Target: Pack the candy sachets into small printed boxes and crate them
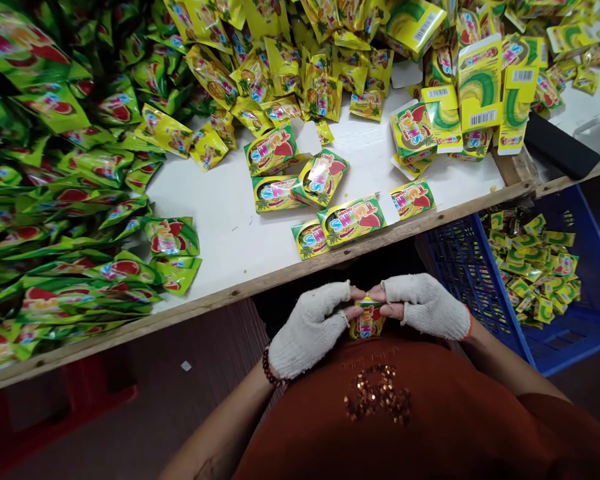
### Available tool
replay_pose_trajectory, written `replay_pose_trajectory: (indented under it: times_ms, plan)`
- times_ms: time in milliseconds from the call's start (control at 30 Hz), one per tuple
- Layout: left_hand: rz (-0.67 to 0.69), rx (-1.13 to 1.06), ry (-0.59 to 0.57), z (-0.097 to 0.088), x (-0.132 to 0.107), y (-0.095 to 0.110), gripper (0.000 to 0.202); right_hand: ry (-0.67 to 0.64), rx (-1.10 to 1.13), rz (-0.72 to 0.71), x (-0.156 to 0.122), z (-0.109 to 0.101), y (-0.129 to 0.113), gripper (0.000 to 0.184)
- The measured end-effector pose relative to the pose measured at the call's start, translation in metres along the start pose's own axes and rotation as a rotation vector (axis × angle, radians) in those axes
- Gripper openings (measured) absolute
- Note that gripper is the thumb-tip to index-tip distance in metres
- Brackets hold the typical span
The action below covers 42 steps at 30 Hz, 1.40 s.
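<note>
Both my hands wear white fingerless knit gloves and meet in front of my body, below the table's edge. My left hand point(313, 327) and my right hand point(424, 305) pinch a small yellow-green candy box point(367, 321) between their fingertips. On the white table point(220, 213) just above lie several green TUMS packets point(351, 219), some flat and some folded into small boxes.
A big heap of green sachets point(55, 200) covers the table's left side and yellow ones point(280, 60) the back. Folded yellow boxes point(480, 87) stand at the back right beside a black object point(560, 147). A blue crate point(555, 280) with finished small boxes sits at my right.
</note>
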<state>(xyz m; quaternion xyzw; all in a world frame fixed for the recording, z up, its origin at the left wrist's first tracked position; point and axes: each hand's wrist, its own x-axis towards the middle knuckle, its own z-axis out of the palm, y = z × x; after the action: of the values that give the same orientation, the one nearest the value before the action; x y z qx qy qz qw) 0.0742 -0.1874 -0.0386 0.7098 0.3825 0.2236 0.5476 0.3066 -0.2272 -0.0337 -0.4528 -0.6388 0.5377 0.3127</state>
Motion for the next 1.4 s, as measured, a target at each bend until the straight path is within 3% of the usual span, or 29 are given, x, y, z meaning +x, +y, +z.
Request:
replay_pose_trajectory:
  times_ms: [200, 300, 400, 467, 533, 633, 700, 800, 867, 967, 1033, 1100, 1233, 1400]
  plan:
    - [0.245, 0.146, 0.048, 0.0, 0.003, 0.005, 0.013, 0.035, 0.026, 0.101, -0.002, 0.008, 0.008, 0.019]
    - [0.406, 0.416, 0.174, -0.013, 0.013, 0.019, 0.012, 0.291, 0.312, 0.187, -0.008, -0.005, 0.011, 0.019]
    - [0.502, 0.656, 0.342, -0.031, 0.034, 0.04, 0.018, 0.561, 0.643, 0.118, -0.022, -0.035, 0.015, 0.03]
    - [0.439, 0.838, 0.324, -0.038, 0.054, 0.054, 0.016, 0.632, 0.825, -0.001, -0.028, -0.054, 0.016, 0.036]
    - [0.276, 1.011, 0.218, -0.04, 0.075, 0.065, 0.018, 0.63, 0.992, -0.049, -0.03, -0.062, 0.013, 0.035]
    - [0.083, 1.13, 0.044, -0.039, 0.102, 0.075, 0.037, 0.514, 1.027, 0.06, -0.021, -0.052, 0.008, 0.036]
    - [0.059, 1.129, 0.001, -0.039, 0.111, 0.077, 0.042, 0.403, 0.939, 0.124, -0.012, -0.036, 0.007, 0.045]
    - [0.12, 0.983, 0.11, -0.047, 0.107, 0.076, 0.024, 0.362, 0.778, 0.115, 0.003, -0.016, 0.006, 0.047]
    - [0.158, 0.77, 0.248, -0.052, 0.093, 0.073, 0.015, 0.477, 0.625, 0.067, 0.012, -0.007, 0.003, 0.037]
    - [0.1, 0.306, 0.384, -0.048, 0.063, 0.065, 0.022, 0.661, 0.396, -0.023, 0.024, 0.001, -0.005, 0.025]
    - [0.02, -0.024, 0.376, -0.035, 0.043, 0.055, 0.038, 0.674, 0.366, -0.067, 0.029, 0.007, -0.009, 0.03]
    - [-0.047, -0.218, 0.351, -0.019, 0.026, 0.044, 0.048, 0.622, 0.406, -0.063, 0.03, 0.012, -0.01, 0.04]
    - [-0.17, -0.332, 0.292, 0.008, 0.005, 0.018, 0.047, 0.51, 0.287, 0.015, 0.021, 0.019, -0.001, 0.036]
    - [-0.299, -0.443, 0.195, 0.021, -0.008, -0.005, 0.045, 0.332, 0.116, 0.111, 0.005, 0.024, 0.012, 0.028]
